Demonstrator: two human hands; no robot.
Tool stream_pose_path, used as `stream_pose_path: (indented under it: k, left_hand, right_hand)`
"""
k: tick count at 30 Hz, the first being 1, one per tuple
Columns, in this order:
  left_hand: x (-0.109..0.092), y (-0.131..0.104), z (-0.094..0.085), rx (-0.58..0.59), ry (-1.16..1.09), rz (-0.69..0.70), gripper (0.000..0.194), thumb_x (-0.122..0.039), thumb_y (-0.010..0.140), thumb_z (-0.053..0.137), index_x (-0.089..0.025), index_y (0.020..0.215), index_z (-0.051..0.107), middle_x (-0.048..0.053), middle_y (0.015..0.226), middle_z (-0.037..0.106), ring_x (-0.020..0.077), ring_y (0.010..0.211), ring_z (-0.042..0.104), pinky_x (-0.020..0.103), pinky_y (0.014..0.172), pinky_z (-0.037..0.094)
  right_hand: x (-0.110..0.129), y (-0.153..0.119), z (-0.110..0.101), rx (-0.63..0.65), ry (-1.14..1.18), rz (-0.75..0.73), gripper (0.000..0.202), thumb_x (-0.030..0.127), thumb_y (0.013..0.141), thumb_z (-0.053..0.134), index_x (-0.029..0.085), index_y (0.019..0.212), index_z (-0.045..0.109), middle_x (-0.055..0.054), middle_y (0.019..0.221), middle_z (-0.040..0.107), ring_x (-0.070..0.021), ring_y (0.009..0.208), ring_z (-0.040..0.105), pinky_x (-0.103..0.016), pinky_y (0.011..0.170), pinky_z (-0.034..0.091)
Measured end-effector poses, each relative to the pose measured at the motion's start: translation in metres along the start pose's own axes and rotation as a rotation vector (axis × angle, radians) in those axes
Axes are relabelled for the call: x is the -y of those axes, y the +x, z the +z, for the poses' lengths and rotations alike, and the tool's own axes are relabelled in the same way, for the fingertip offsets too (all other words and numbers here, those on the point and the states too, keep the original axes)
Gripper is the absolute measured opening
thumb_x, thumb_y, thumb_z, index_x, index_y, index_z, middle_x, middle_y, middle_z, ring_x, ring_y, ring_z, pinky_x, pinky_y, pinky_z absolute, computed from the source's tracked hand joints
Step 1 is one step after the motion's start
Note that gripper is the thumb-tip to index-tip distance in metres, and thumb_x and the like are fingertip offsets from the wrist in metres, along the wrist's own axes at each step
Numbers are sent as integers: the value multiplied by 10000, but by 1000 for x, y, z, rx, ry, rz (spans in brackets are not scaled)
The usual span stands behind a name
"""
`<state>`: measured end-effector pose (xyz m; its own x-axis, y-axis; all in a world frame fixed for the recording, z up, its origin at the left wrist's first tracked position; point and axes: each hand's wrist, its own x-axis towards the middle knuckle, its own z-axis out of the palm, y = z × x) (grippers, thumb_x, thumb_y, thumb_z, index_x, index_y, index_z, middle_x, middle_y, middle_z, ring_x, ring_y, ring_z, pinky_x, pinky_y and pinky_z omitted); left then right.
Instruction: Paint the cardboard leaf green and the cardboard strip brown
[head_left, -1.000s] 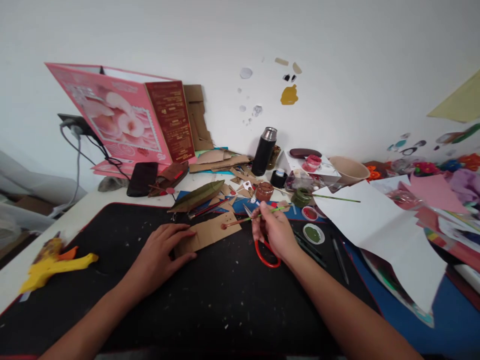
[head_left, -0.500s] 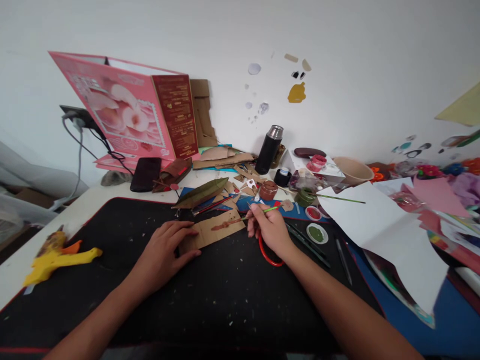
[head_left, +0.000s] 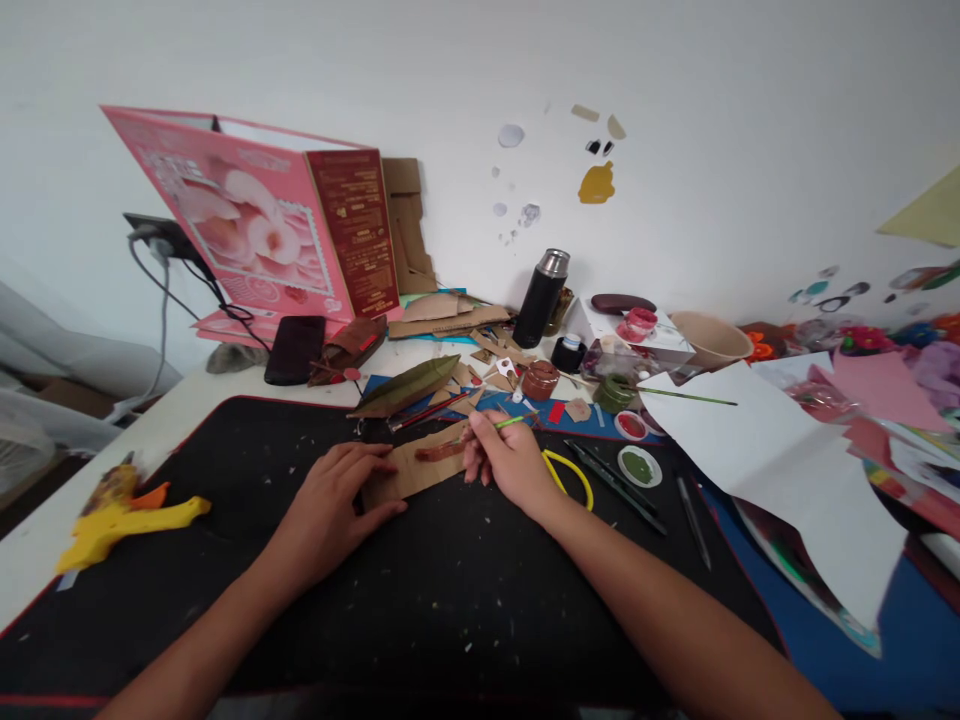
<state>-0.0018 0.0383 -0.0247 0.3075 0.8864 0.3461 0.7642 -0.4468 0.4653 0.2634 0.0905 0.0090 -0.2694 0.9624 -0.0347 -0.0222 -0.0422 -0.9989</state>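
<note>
A strip of brown cardboard (head_left: 405, 476) lies on the black mat with a streak of reddish-brown paint (head_left: 441, 452) across it. My left hand (head_left: 330, 500) holds its left end, fingertips on top and thumb along the near edge. In the fingers of my right hand (head_left: 510, 462) is a thin paintbrush (head_left: 511, 421) with a green handle; its tip is at the painted streak, partly hidden by the fingers. A yellow loop handle (head_left: 588, 485) shows beside my right wrist, the remainder covered by the hand.
Open paint jars, brown (head_left: 540, 380) and green (head_left: 615, 392), stand behind, near a black flask (head_left: 541, 300). A lid of green paint (head_left: 640, 466) and dark pens (head_left: 615, 488) lie right. A yellow glue gun (head_left: 124, 515) is at left, a leaf (head_left: 409, 385) behind the cardboard.
My right hand has moved left along the cardboard with the paintbrush, and the streak looks darker and wetter. A yellow handle shows where a red one did. My left hand stays on the cardboard.
</note>
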Motion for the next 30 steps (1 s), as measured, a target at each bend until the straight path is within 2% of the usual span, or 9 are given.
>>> stream_pose_path:
  k: [3,6,16,20,23,30]
  left_hand:
    - [1,0,0,-8,-3,7,355,-569,917,745,-251,1074,736,107,1292,753,338,1217,669,525,1045,549]
    - [1,0,0,-10,-2,8,362,-573,917,742,-250,1079,738,109,1290,755,337,1208,673,531,1047,549]
    - [1,0,0,2,2,-12,371,-594,915,730,-255,1068,741,105,1290,755,339,1205,678,536,1046,554]
    - [2,0,0,2,0,-17,377,-597,914,737,-254,1071,737,106,1297,750,341,1214,674,540,1054,549]
    - [2,0,0,-7,0,-7,384,-597,909,744,-249,1071,737,109,1292,752,342,1206,677,541,1052,550]
    - [3,0,0,-15,4,19,385,-596,915,738,-247,1078,744,110,1279,758,342,1197,680,530,1038,554]
  right_hand:
    - [0,3,9,51,-8,-1,491,682,980,583,205,871,625,30,590,649,-121,450,655,-165,357,390]
    - [1,6,7,50,-42,-25,466,654,995,579,207,873,631,29,601,656,-117,459,654,-167,368,403]
    - [3,3,-43,-139,-100,-70,500,679,963,616,200,824,639,9,566,661,-132,436,636,-178,363,415]
    - [4,-2,-52,-170,-73,-49,524,711,935,640,200,824,633,7,571,664,-133,419,630,-179,351,410]
    - [2,-1,-45,-151,-55,-55,527,716,937,634,200,830,629,10,571,662,-131,419,632,-177,356,417]
    - [-1,1,-8,-4,-34,-31,490,672,984,580,205,842,616,32,570,636,-122,429,641,-171,355,398]
